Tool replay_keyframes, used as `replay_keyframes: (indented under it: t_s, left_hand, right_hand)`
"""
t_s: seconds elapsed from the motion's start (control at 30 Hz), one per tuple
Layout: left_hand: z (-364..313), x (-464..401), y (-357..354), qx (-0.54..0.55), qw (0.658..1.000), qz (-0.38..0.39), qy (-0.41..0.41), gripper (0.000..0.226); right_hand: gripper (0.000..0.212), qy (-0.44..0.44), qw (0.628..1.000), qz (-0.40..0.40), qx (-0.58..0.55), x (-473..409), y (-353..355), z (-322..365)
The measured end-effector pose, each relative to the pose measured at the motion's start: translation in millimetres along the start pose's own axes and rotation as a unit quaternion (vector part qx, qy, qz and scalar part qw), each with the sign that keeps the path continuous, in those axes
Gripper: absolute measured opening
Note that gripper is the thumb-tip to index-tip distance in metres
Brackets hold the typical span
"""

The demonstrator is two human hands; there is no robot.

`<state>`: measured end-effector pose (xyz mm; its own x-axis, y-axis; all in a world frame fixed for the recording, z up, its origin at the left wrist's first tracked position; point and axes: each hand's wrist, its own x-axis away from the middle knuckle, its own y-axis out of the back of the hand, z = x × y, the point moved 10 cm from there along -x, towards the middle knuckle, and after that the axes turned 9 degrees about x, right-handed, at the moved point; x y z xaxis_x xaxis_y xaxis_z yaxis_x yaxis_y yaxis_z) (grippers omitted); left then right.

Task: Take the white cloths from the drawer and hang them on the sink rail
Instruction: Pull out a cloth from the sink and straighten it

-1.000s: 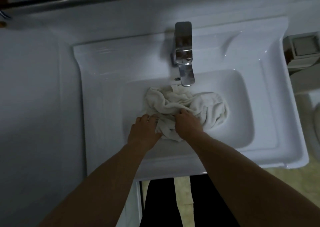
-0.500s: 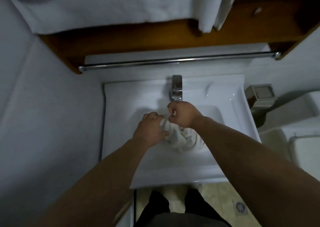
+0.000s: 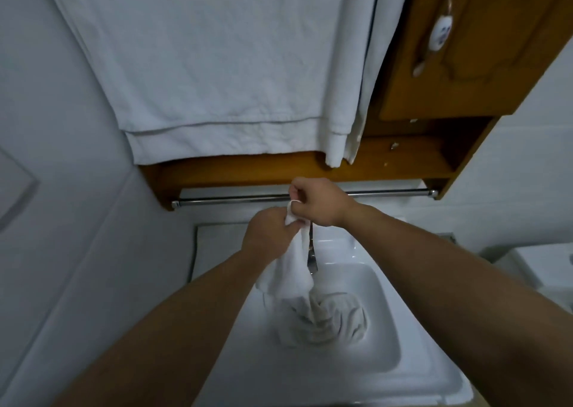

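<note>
We see both hands raised over the sink, each pinching the top edge of one white cloth. The right hand is the higher, its fingers curled round a corner just in front of the chrome rail; the left hand grips the same edge close beside it, a little lower. The cloth hangs down from the hands, and its lower part lies bunched in the basin together with the rest of the white pile. The tap shows partly behind the hanging cloth. Above the rail, large white towels hang in front of a wooden cabinet.
</note>
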<state>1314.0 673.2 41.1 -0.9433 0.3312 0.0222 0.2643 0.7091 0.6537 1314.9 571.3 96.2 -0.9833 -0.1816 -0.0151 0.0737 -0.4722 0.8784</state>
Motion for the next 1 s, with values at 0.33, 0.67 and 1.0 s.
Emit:
replay_keyframes:
  t_s: [0.33, 0.67, 1.0]
  left_hand:
    - [-62, -26, 48, 0.107, 0.994, 0.006, -0.03, 0.019]
    - [-80, -36, 87, 0.117, 0.993, -0.027, -0.018, 0.041]
    - [-106, -42, 108, 0.103, 0.993, -0.011, -0.053, 0.009]
  right_hand:
    - [0.003, 0.028, 0.996, -0.072, 0.051, -14, 65, 15]
    - [0.019, -0.017, 0.996, -0.091, -0.004, -21, 90, 11]
    - [0.057, -0.034, 0.994, -0.098, -0.041, -17, 97, 5]
